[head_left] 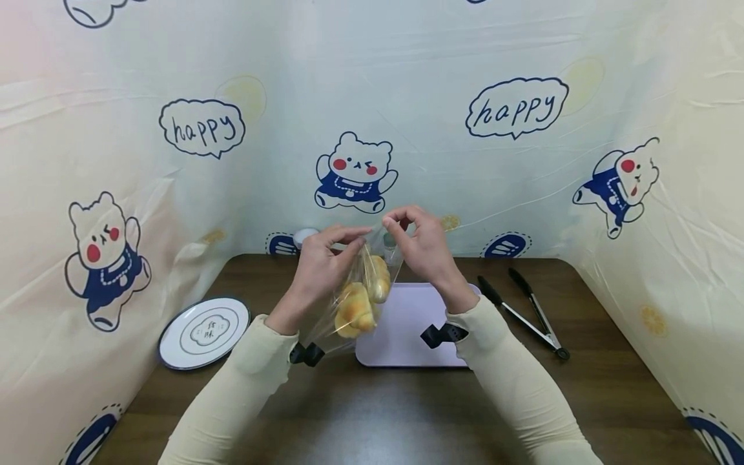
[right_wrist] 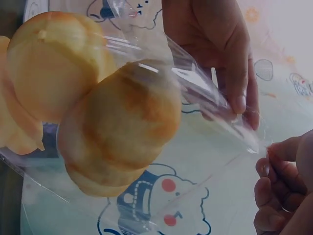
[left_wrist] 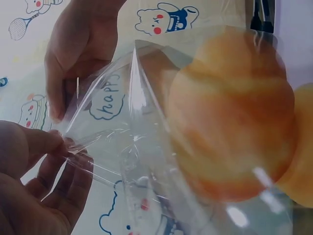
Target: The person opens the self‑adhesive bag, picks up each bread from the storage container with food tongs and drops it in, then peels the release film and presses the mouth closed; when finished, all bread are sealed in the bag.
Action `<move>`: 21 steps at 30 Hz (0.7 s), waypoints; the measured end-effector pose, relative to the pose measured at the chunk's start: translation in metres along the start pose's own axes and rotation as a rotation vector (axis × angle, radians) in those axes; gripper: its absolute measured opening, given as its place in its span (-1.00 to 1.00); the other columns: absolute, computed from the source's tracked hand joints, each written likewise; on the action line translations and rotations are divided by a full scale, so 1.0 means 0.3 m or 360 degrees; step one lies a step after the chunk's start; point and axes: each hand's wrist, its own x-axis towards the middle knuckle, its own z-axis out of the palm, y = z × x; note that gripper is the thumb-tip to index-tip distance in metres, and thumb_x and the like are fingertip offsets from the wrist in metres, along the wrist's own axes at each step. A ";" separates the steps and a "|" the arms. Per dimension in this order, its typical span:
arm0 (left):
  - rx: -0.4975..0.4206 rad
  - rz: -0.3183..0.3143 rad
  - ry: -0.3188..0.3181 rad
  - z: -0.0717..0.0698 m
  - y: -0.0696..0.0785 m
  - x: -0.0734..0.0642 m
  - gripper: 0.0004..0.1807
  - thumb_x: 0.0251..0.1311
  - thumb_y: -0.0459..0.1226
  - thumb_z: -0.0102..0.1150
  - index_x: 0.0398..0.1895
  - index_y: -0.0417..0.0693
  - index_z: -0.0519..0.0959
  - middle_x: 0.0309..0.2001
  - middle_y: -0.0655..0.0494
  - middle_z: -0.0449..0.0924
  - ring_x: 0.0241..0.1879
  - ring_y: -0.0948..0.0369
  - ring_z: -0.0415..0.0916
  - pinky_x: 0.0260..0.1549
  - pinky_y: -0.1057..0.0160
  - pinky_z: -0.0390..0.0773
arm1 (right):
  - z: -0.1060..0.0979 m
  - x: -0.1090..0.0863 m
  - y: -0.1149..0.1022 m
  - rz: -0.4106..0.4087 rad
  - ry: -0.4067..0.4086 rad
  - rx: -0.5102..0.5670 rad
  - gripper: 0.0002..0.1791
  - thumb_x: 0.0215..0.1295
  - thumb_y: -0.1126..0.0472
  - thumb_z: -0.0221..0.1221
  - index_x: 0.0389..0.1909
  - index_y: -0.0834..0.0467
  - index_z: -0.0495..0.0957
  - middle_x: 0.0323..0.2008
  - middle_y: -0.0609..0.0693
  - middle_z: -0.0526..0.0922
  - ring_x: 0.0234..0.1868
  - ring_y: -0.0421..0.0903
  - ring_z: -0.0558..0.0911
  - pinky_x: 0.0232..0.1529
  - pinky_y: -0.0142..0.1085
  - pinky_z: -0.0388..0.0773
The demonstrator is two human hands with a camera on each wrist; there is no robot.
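Note:
A clear plastic bag (head_left: 343,290) hangs in the air over the table, with bread rolls (head_left: 355,311) inside it. My left hand (head_left: 323,261) pinches one side of the bag's top edge between thumb and fingers. On the other side, my right hand (head_left: 423,248) pinches the top edge too, close to the left. Golden-brown bread (left_wrist: 234,122) fills much of the left wrist view through the film. In the right wrist view several rolls (right_wrist: 122,127) press together in the bag, and the fingers of the right hand (right_wrist: 283,181) nip its corner.
Behind the bag lies a pale purple tray (head_left: 401,336). Black-tipped tongs (head_left: 537,316) rest open to its right. A white plate with a dark rim (head_left: 205,332) is on the left. Partly hidden behind the hands are a small bottle (head_left: 389,244) and a white round object (head_left: 305,236).

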 end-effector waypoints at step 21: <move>-0.0103 -0.0087 0.0319 -0.067 -0.045 0.002 -0.76 0.37 -0.11 0.20 -0.09 -0.02 0.72 -0.20 0.01 0.77 -0.24 0.11 0.70 -0.26 0.42 0.66 | -0.185 -0.038 0.167 0.0409 0.0326 0.0398 -0.65 0.41 -0.03 0.19 -0.08 0.20 0.59 -0.27 -0.21 0.70 -0.34 -0.16 0.49 -0.26 -0.36 0.41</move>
